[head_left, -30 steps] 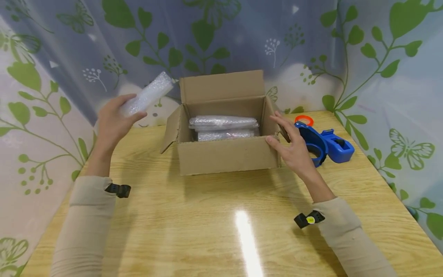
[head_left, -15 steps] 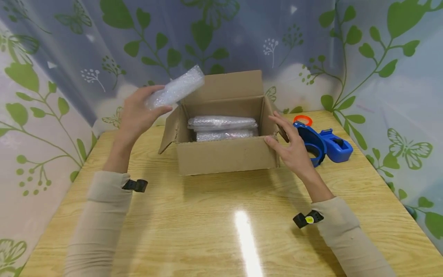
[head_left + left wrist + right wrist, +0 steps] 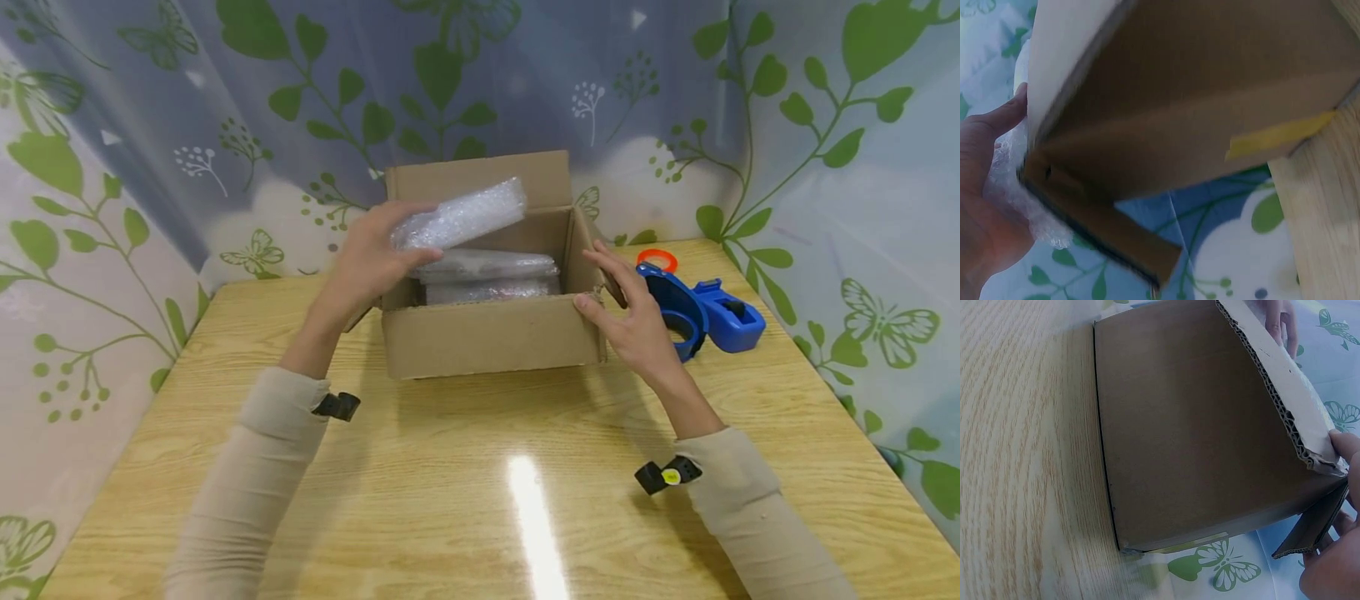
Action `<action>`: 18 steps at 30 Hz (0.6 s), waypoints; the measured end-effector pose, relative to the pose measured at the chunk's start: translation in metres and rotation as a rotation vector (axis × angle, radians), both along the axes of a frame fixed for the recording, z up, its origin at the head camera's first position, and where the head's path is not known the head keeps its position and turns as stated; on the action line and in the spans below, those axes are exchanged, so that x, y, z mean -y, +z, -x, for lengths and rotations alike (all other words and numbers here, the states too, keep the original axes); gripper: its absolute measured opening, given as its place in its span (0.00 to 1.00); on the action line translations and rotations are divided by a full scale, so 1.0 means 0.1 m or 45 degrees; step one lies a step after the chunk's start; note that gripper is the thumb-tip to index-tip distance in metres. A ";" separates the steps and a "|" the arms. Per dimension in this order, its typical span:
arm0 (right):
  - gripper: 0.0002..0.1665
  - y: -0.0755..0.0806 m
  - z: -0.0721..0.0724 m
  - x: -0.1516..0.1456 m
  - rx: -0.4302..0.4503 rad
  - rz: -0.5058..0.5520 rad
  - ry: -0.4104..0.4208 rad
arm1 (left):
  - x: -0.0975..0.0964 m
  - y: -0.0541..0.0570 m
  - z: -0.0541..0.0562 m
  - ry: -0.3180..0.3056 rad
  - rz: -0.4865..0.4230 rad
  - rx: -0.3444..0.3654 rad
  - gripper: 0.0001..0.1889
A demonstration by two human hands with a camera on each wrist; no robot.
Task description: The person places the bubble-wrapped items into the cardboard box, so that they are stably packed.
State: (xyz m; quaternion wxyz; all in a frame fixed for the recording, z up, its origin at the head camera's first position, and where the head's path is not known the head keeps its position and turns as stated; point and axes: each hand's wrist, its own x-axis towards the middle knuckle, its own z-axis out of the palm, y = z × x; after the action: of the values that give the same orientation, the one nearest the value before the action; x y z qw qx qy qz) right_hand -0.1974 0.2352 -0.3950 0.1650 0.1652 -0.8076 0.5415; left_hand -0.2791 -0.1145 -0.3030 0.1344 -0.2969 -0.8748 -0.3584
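My left hand (image 3: 367,258) grips one end of a bubble-wrapped package (image 3: 480,210), slightly tilted, above the left side of a cardboard box (image 3: 495,340). The box stands on the table with its flaps folded outward. Inside lie more bubble-wrapped packages (image 3: 487,266), stacked flat near the front wall. In the left wrist view, the box wall and a flap hide most of the held package (image 3: 1050,228). My right hand (image 3: 637,325) holds the box's right front corner, thumb on the front rim. In the right wrist view, its fingers are behind the side flap (image 3: 1313,525).
A blue tape dispenser (image 3: 731,321) and a dark blue tape holder (image 3: 697,312) stand right of the box, with an orange-red ring (image 3: 660,259) behind them. A leaf-patterned curtain (image 3: 465,83) borders the wooden table (image 3: 420,483).
My left hand has carried the bubble-wrapped package rightward from beside the box to over its opening, and tilted it flatter. My right hand has stayed on the box corner.
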 end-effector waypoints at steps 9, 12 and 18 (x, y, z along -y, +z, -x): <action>0.37 0.01 -0.01 0.00 0.005 -0.002 0.004 | -0.26 -0.07 -0.10 -0.038 0.105 0.035 0.31; 0.37 0.02 -0.02 0.00 0.005 0.000 0.005 | -0.30 -0.10 -0.11 -0.082 0.098 0.084 0.31; 0.36 0.03 -0.03 0.00 0.011 0.002 0.006 | -0.36 -0.17 -0.10 -0.132 0.103 0.094 0.30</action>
State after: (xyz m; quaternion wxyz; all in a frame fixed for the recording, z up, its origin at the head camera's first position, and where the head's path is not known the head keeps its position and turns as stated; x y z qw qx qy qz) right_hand -0.1941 0.2356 -0.3925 0.1604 0.1645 -0.8074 0.5434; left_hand -0.2690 -0.0790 -0.3197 0.0710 -0.3335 -0.8765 -0.3398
